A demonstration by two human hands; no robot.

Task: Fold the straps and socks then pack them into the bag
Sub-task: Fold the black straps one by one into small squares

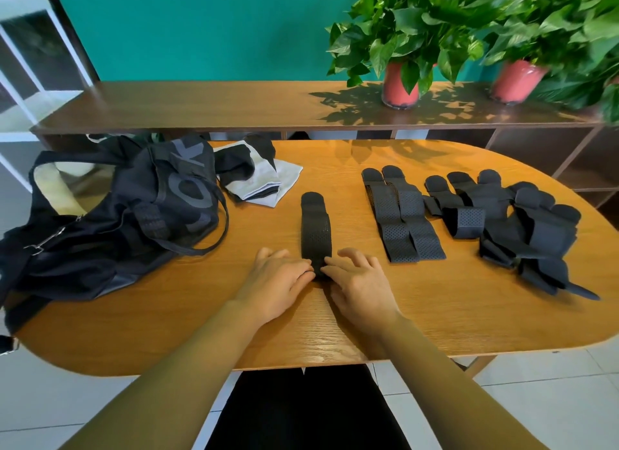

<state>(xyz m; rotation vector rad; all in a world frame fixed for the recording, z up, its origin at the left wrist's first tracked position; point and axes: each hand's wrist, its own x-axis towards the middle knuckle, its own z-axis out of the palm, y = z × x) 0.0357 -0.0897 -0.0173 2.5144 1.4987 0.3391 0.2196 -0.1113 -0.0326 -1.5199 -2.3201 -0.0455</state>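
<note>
strap: a black, perforated band with a rounded tab at its far end, lying flat and lengthwise at the middle of the table; its near end sits between the two hands.
left hand: thumb and forefinger close on the strap's near end from the left, while the other fingers rest loosely on the wood.
right hand: pinches the same end from the right with thumb and forefinger, the remaining fingers lifted and spread.
step: by the look of it, the first fold or roll, started from the near end.
handling: light, soft and limp, probably a little springy, so a fold may creep open unless pressed flat; the tab looks like a fastening patch, but that cannot be confirmed.
where to hold: both corners of the near end, keeping the edges square as it turns over.
other straps: laid out to the right, well apart from the hands, some paired, some heaped.
socks: black and pale, just beside the bag.
bag: black, slumped at the left, mouth open.
</note>
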